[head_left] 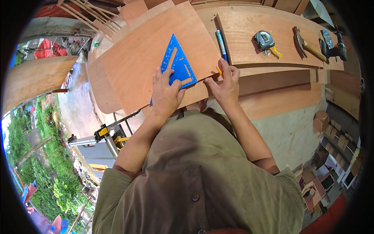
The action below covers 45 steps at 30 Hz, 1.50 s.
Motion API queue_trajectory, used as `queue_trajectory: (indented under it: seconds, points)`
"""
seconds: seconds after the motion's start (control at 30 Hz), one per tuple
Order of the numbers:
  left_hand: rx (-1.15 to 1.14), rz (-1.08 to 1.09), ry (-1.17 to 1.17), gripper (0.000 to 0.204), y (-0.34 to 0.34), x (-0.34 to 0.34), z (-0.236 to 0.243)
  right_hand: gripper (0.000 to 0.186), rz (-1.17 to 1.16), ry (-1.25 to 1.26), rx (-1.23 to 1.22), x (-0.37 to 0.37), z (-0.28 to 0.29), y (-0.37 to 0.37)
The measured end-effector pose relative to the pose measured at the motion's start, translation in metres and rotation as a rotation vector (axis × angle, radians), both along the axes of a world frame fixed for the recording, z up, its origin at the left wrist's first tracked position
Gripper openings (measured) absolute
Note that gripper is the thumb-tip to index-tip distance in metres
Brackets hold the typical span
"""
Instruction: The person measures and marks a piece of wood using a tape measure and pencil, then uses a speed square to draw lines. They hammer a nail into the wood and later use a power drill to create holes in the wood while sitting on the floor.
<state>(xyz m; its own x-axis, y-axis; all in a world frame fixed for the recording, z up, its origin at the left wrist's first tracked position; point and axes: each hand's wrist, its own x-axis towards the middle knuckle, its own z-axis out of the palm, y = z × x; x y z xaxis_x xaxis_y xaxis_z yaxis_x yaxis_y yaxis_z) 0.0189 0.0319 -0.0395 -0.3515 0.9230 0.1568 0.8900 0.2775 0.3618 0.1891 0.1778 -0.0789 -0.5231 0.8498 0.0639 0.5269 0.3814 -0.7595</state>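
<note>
My left hand [165, 89] presses on a blue triangular square [180, 72] lying on a plywood sheet [136, 54], its fingers and thumb gripping the square's lower edge near the sheet's front. Just right of it, my right hand [224, 87] is closed around a yellow pencil [219, 71], its thumb at the sheet's edge. A blue pen-like marker [221, 43] lies beyond that hand, beside a thicker board [241, 27]. On that board are a tape measure [264, 39], a wooden-handled hammer [309, 47] and a cordless drill [331, 50].
Thin wood strips [97, 19] lie at the back left. A metal tool stand with yellow clamps [102, 132] is at lower left, near greenery outside. A curved plywood panel [35, 84] is at far left. Cardboard and offcuts [327, 144] crowd the lower right floor.
</note>
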Motion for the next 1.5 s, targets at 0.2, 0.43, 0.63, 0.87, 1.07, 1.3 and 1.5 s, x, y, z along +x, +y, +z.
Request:
queue_trajectory:
  seconds: [0.2, 0.43, 0.63, 0.87, 1.07, 1.3, 1.5]
  points:
    - [-0.032, 0.000, -0.017, 0.025, -0.001, -0.002, 0.003, 0.089, 0.077, -0.028, -0.005, -0.002, 0.001, -0.009]
    - [-0.030, -0.007, -0.021, 0.024, -0.003, -0.004, 0.003, 0.084, 0.093, -0.032, 0.007, -0.010, -0.001, -0.013]
    - [-0.051, -0.013, -0.032, 0.024, -0.004, -0.005, 0.005, 0.083, 0.070, -0.048, 0.006, -0.014, -0.001, -0.015]
    - [-0.051, -0.029, -0.030, 0.022, -0.005, -0.008, 0.007, 0.084, 0.068, -0.042, -0.008, -0.015, 0.001, -0.016]
    - [-0.069, -0.021, -0.031, 0.022, -0.005, -0.008, 0.007, 0.082, 0.073, -0.037, 0.018, -0.015, -0.001, -0.016]
    - [-0.060, -0.023, -0.036, 0.021, -0.006, -0.009, 0.007, 0.082, 0.077, -0.038, 0.030, -0.016, -0.003, -0.018]
    - [-0.062, -0.023, -0.047, 0.021, -0.007, -0.010, 0.007, 0.083, 0.079, -0.045, 0.023, -0.016, -0.004, -0.019]
